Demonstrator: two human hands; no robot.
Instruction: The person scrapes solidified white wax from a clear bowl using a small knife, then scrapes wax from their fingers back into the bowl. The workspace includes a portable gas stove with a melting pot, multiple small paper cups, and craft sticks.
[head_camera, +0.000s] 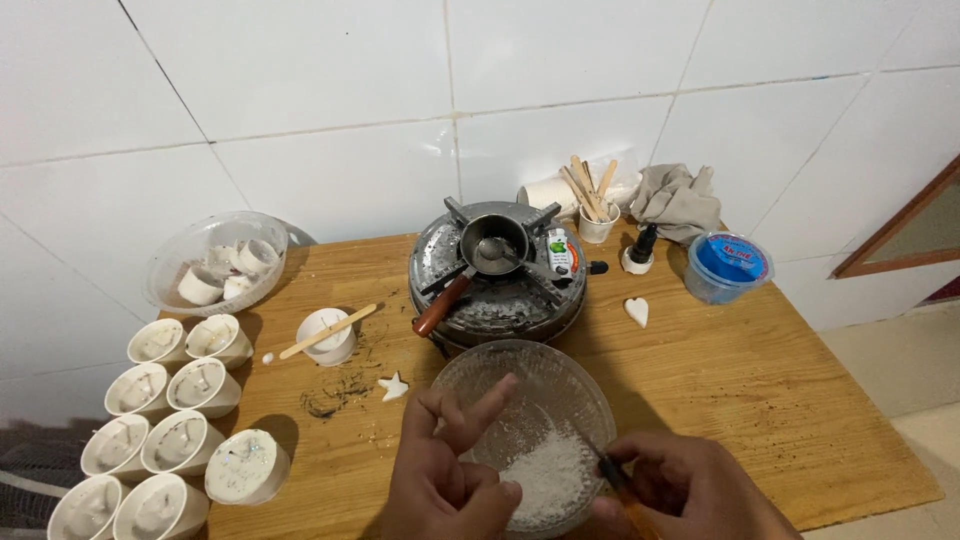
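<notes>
Standing against the tiled wall, the wooden table (760, 380) carried a gas stove (498, 275) with a small pot (492, 243) centred on its burner, ready for heating. Filled white cups (180, 400) were ranked at the left edge, out of the way. Nearest, a glass bowl (525, 430) of white flakes sat between both hands: the left hand (445, 475) pinched thumb to forefinger above it, remaining fingers splayed; the right hand (690, 490) gripped a small dark dropper (612, 470) at the rim
</notes>
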